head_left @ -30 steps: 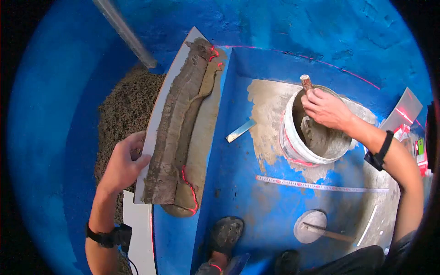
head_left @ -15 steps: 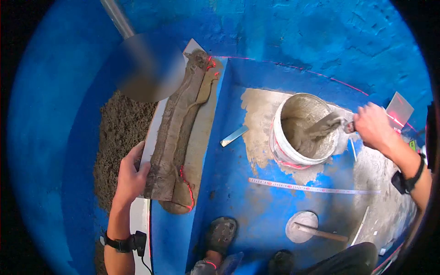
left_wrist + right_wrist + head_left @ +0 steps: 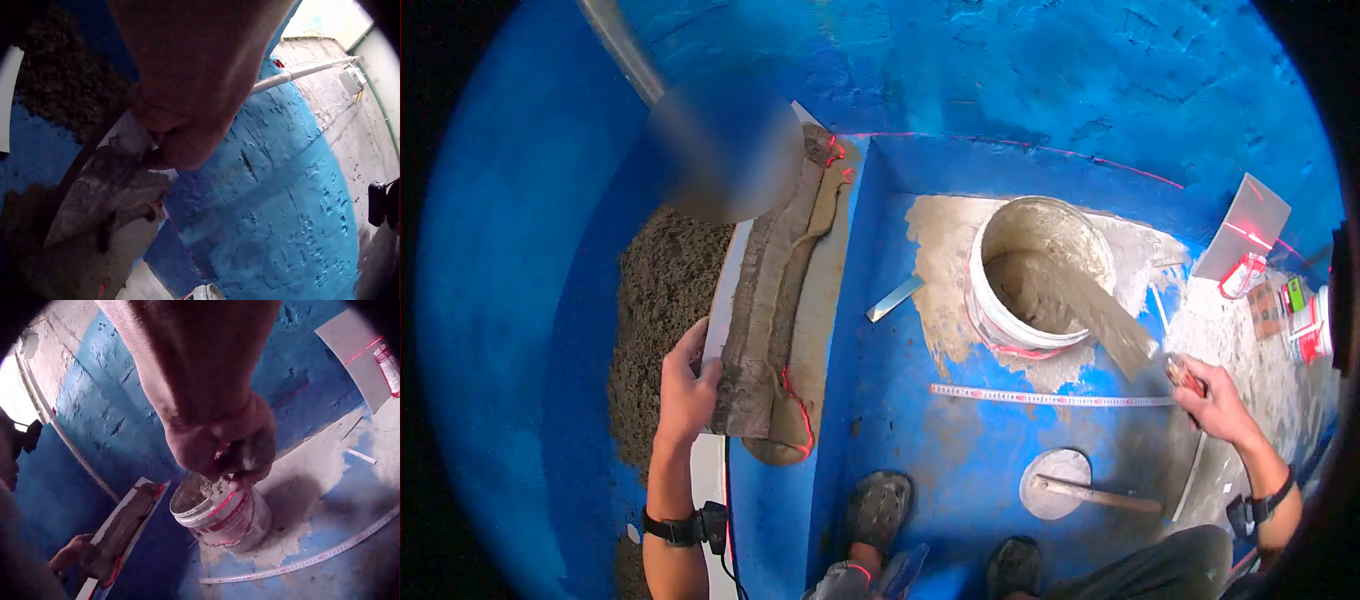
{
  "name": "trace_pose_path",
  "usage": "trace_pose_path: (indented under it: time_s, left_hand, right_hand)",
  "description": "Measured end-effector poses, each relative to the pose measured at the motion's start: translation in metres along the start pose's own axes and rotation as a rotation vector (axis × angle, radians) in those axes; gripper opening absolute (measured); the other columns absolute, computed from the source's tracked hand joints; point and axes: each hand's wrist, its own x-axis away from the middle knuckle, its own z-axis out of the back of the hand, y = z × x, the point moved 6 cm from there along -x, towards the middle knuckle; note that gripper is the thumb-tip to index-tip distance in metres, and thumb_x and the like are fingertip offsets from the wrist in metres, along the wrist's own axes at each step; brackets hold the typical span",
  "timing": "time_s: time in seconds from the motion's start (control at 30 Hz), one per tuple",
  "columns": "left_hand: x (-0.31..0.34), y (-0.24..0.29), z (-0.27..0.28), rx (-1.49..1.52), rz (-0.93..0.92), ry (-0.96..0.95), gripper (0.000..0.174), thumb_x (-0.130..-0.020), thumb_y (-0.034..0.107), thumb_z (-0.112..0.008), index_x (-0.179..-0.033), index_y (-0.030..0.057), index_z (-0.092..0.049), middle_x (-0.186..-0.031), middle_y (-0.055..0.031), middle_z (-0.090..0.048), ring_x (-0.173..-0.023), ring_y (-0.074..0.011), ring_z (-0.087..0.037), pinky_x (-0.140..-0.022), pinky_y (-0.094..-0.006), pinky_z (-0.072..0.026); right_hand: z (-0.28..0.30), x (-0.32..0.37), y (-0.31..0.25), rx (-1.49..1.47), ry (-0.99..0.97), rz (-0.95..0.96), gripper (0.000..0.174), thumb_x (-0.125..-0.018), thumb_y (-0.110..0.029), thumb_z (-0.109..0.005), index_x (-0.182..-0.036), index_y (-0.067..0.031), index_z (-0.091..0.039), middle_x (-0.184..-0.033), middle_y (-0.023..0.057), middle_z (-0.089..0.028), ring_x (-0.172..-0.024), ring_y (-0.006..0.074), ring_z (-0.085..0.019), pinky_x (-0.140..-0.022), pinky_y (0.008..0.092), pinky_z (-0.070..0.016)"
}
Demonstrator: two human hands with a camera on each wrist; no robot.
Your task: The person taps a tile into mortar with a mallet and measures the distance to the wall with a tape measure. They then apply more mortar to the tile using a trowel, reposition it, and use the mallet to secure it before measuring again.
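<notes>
My left hand (image 3: 684, 388) holds the left edge of a pale tile (image 3: 728, 290), thumb on its face and fingers reaching behind. A thick, ridged band of grey mortar (image 3: 752, 310) runs along that tile, which leans over a blue ledge. To the right, my right hand (image 3: 1220, 404) grips the handle of a trowel (image 3: 1112, 318). Wet mortar coats the trowel's blade, which slants across the rim of a white bucket (image 3: 1010, 335). More mortar lies inside the bucket. In the right wrist view the right hand (image 3: 228, 440) overlaps the bucket (image 3: 240, 525).
A tape measure (image 3: 1050, 398) and a round disc with a wooden handle (image 3: 1055, 483) lie on the blue floor. A metal strip (image 3: 895, 299) is left of the bucket. Dark granular material (image 3: 665, 310) is heaped at left. Another tile (image 3: 1245, 225) leans against the wall.
My right hand has drawn the trowel from inside the bucket, over its right rim and toward me. My left hand keeps its hold on the tile's edge.
</notes>
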Motion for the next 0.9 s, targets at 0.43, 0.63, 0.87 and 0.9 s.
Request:
trace_pose_path:
  time_s: [0.43,0.63,0.87,0.9]
  left_hand:
    - [0.001,0.002,-0.004,-0.013,-0.031,0.032,0.057,-0.089,-0.006,-0.053,-0.146,-0.0096,-0.053,-0.137,-0.0201,-0.067,-0.128,-0.0251,-0.063,-0.111,-0.0373,-0.0462]
    - [0.001,-0.001,-0.003,0.01,-0.028,0.01,0.057,-0.09,-0.007,-0.057,-0.147,-0.007,-0.053,-0.139,-0.0187,-0.065,-0.133,-0.0255,-0.059,-0.115,-0.038,-0.0424]
    - [-0.002,-0.005,-0.003,0.044,-0.006,0.019,0.057,-0.091,-0.008,-0.057,-0.147,-0.0075,-0.053,-0.14,-0.0194,-0.065,-0.131,-0.0259,-0.061,-0.115,-0.0377,-0.0426]
    - [-0.001,-0.004,-0.003,0.045,0.001,0.027,0.057,-0.091,-0.008,-0.057,-0.147,-0.0075,-0.053,-0.14,-0.0194,-0.065,-0.131,-0.0259,-0.061,-0.115,-0.0377,-0.0426]
  right_hand:
    - [-0.018,0.027,0.037,0.363,0.52,0.166,0.02,-0.092,-0.006,-0.068,-0.107,-0.0036,-0.056,-0.094,0.0191,-0.061,-0.087,0.0402,-0.065,-0.071,0.0436,-0.0493]
    - [-0.107,-0.025,0.102,0.614,0.313,-0.01,0.031,-0.101,-0.014,-0.058,-0.131,-0.0064,-0.056,-0.118,0.0266,-0.06,-0.106,0.047,-0.065,-0.081,0.0545,-0.0514]
    - [-0.064,0.084,0.154,0.42,0.24,0.136,0.044,-0.091,-0.005,-0.068,-0.134,-0.0024,-0.057,-0.112,0.0233,-0.063,-0.098,0.0432,-0.064,-0.078,0.0496,-0.0532]
    - [-0.054,0.088,0.158,0.379,0.137,0.098,0.048,-0.088,-0.004,-0.072,-0.133,-0.0004,-0.057,-0.11,0.0225,-0.064,-0.099,0.0396,-0.065,-0.078,0.0478,-0.0533]
